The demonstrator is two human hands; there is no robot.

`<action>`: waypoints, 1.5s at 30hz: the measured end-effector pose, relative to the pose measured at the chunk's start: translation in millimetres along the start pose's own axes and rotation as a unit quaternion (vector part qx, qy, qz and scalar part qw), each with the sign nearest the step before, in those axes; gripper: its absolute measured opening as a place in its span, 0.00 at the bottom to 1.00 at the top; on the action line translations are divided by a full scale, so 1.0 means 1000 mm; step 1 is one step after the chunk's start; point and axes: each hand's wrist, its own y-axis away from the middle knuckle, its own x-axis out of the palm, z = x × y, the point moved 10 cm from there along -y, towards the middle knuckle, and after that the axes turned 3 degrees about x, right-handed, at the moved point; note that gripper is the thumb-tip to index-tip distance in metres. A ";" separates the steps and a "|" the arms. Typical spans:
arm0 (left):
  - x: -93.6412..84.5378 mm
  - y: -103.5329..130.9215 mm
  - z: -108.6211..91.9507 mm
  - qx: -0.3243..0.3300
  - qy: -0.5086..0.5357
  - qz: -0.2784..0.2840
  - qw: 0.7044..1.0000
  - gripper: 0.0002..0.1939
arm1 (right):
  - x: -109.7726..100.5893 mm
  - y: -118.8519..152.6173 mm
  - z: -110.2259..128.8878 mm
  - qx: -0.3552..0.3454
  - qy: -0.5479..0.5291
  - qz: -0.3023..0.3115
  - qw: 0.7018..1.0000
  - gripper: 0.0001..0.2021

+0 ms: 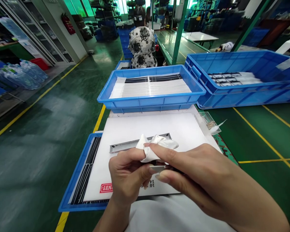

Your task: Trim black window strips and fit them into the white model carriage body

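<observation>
Fingers (pixel 143 173), L hand (pixel 125 175) & R hand (pixel 207 174), pinched near-shut on cloth (pixel 163 141) + prob. metal pc (pixel 157 168).

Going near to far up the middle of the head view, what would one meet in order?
The left hand and right hand, together holding a white cloth → narrow grey strip on the white board → blue tray of strips → person in a floral-print top.

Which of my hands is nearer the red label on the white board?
Left. The left hand hides the right end of the red label; the right hand is farther right.
</observation>
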 end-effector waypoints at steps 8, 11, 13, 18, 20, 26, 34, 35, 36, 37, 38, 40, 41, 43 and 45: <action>-0.005 0.005 0.008 -0.023 0.004 -0.006 1.000 0.04 | -0.003 -0.001 -0.001 -0.010 0.020 -0.019 1.000 0.19; -0.006 0.006 0.012 -0.036 0.012 -0.009 0.999 0.03 | -0.001 -0.002 -0.002 -0.009 0.016 -0.020 1.000 0.19; -0.007 0.007 0.013 -0.039 0.012 -0.013 0.999 0.04 | 0.001 -0.002 -0.003 -0.009 0.006 -0.021 1.000 0.19; -0.008 0.007 0.012 -0.028 -0.001 -0.025 0.999 0.06 | 0.004 0.001 -0.006 0.001 -0.010 -0.008 1.000 0.18; -0.008 0.006 0.011 -0.024 -0.003 -0.026 0.999 0.07 | 0.003 0.002 -0.006 0.006 -0.003 -0.005 1.000 0.18; -0.002 0.002 0.010 -0.020 0.011 -0.010 1.000 0.06 | 0.001 0.001 -0.007 0.003 -0.007 -0.001 1.000 0.19; 0.000 0.000 0.011 -0.017 0.003 -0.011 1.000 0.04 | 0.001 0.003 -0.008 -0.001 0.003 0.004 1.000 0.18; 0.000 0.000 0.011 -0.019 0.003 -0.013 1.000 0.04 | 0.000 0.003 -0.007 -0.002 0.004 0.004 1.000 0.19; -0.001 0.000 0.011 -0.021 0.002 -0.015 1.000 0.04 | 0.000 0.003 -0.007 -0.002 0.005 0.005 1.000 0.19; -0.001 0.000 0.012 -0.024 0.003 -0.015 1.000 0.03 | 0.000 0.003 -0.007 -0.002 0.008 0.005 1.000 0.19; -0.001 0.000 0.012 -0.026 0.004 -0.014 1.000 0.03 | -0.001 0.003 -0.007 -0.002 0.011 0.003 1.000 0.19; -0.001 0.000 0.012 -0.028 0.008 -0.009 1.000 0.04 | -0.001 0.002 -0.008 0.001 0.014 0.004 1.000 0.18; -0.001 0.001 0.012 -0.028 0.009 -0.007 1.000 0.04 | 0.000 0.001 -0.008 0.002 0.014 0.004 1.000 0.18; -0.001 0.002 0.012 -0.030 0.010 -0.004 0.999 0.04 | -0.001 0.001 -0.008 0.000 0.011 0.001 1.000 0.18; -0.001 0.002 0.013 -0.034 0.010 -0.006 0.999 0.04 | 0.000 0.000 -0.007 -0.001 0.008 0.003 1.000 0.18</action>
